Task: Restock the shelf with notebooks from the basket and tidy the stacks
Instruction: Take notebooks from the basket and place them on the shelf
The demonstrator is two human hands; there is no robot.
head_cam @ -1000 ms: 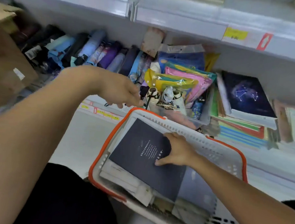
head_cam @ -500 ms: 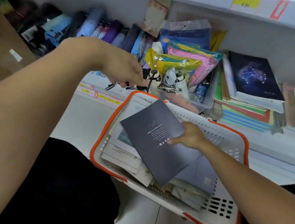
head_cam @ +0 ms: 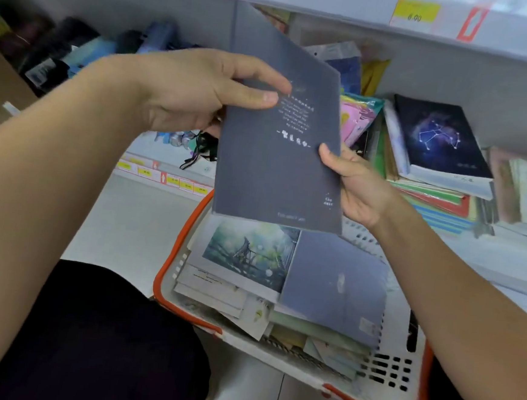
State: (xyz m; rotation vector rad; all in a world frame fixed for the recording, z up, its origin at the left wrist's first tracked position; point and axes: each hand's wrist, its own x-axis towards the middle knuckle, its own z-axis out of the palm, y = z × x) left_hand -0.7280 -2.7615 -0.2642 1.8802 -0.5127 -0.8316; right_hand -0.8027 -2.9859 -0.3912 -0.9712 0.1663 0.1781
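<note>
The shelf (head_cam: pixel 441 251) runs across the back, behind and above the basket. The basket (head_cam: pixel 398 396), white with an orange rim, sits low in front of the person, beside a dark-clothed leg. Inside the basket lie several notebooks in a loose pile: one with a misty green landscape cover (head_cam: pixel 248 255) on the left half, and a plain grey-blue spiral-bound one (head_cam: pixel 334 287) just beside it on the right.

Above the basket, lifted clear of the pile, is a dark grey notebook (head_cam: pixel 277 169) with pale lettering, held nearly upright and slightly tilted. The left hand (head_cam: pixel 198 90) pinches its upper left edge, thumb on the front cover and fingers behind. The right hand (head_cam: pixel 358 185) grips its right edge, thumb on the cover, fingers curled behind.

Behind the basket to the right, on the shelf, stands a stack of notebooks topped by a constellation-cover notebook (head_cam: pixel 437 137). Behind the basket's centre sit pink and yellow packets (head_cam: pixel 357 115). A yellow price tag (head_cam: pixel 415 13) sits high above the basket on the upper shelf edge.
</note>
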